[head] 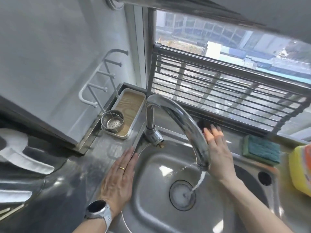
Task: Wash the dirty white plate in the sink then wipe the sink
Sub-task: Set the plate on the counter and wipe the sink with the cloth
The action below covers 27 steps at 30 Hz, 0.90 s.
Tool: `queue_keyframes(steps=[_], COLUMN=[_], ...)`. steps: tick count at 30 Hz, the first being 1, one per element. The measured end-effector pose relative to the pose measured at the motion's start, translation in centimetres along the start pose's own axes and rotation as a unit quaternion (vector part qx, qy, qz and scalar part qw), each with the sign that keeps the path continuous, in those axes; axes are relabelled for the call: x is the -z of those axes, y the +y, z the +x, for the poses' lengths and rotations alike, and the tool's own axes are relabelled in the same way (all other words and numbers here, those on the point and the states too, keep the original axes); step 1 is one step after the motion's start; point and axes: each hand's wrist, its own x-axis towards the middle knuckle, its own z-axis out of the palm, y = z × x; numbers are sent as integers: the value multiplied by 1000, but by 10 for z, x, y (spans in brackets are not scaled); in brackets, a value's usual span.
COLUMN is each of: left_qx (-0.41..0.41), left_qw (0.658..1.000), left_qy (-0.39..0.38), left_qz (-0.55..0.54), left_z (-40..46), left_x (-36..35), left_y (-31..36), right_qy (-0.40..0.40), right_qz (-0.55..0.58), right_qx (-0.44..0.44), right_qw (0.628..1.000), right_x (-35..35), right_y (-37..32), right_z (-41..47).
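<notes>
The steel sink [151, 167] lies below me, and water runs from the curved faucet [183, 118] onto the drain [182, 195]. My left hand [120, 174], with a ring and a wristwatch, rests flat on the sink's left rim, fingers straight. Just right of the spout is my right hand [217, 150], fingers straight and pointing toward the window, holding nothing. A green and blue sponge [260, 150] lies on the back rim at the right. No white plate is visible in the basin.
A yellow bottle [301, 170] stands at the right edge. A white tray [129, 111] with a steel strainer cup [112, 121] sits back left, below a white wall rack [101, 78]. A roll-up drying rack [218, 84] leans against the window. White-striped dishware [20, 153] sits far left.
</notes>
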Motion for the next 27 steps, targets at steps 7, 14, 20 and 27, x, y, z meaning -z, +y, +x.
queue_keyframes(steps=[7, 14, 20, 27], left_qx=[-24, -43, -49, -50], left_qw=[999, 996, 996, 993], left_qy=[20, 69, 68, 101], left_qz=[-31, -37, -41, -43], left_z=[-1, 0, -3, -2], left_x=[-9, -14, -20, -18], left_y=[-1, -4, -10, -3], right_qy=[15, 58, 84, 87], right_qz=[-60, -68, -86, -115], right_qx=[-19, -51, -138, -48], right_qw=[998, 995, 983, 988], right_x=[-7, -3, 12, 10], right_y=[-42, -1, 32, 24], right_z=[3, -10, -15, -51])
